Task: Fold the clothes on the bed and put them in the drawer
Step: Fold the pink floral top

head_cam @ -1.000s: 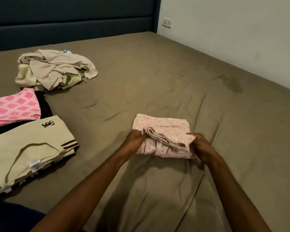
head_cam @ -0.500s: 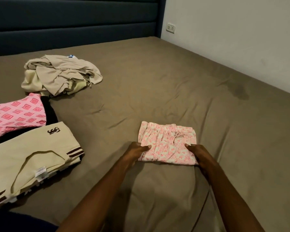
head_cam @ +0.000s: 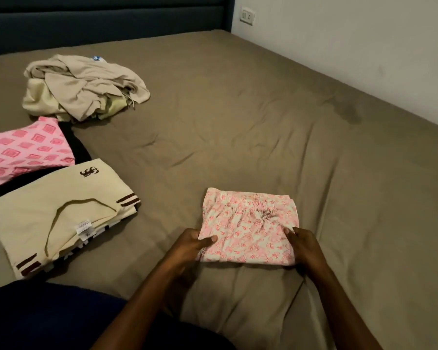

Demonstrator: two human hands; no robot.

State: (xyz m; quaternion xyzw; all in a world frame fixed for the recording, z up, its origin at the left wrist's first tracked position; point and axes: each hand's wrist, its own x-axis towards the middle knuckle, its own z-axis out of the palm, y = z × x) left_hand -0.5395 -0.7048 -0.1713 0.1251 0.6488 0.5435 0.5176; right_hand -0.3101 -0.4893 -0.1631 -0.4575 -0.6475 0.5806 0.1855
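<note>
Nearest to me, both forearms reach out over the bed [head_cam: 263,122], which wears a brownish sheet creased in long folds. My left hand [head_cam: 187,246] grips the near left corner of the floral garment [head_cam: 248,231], thumb lying on top of the fabric and fingers curled underneath; my right hand [head_cam: 305,245] holds the near right corner the same way, thumb on top, the other fingers tucked under the edge. The garment is folded into a compact rectangle, white with a pink print, its gathered waistband along the far edge, lying flat on the sheet in front of me. To the left, well apart from it, a cream shirt [head_cam: 58,213] with brown stripes lies folded, its neck label showing. Just beyond that sits a pink patterned piece [head_cam: 23,152] on top of something black. Farther still, a rumpled beige pile [head_cam: 84,89] lies unfolded. At the back are a dark headboard [head_cam: 106,21] and, on the wall to the right, a socket [head_cam: 247,15].
</note>
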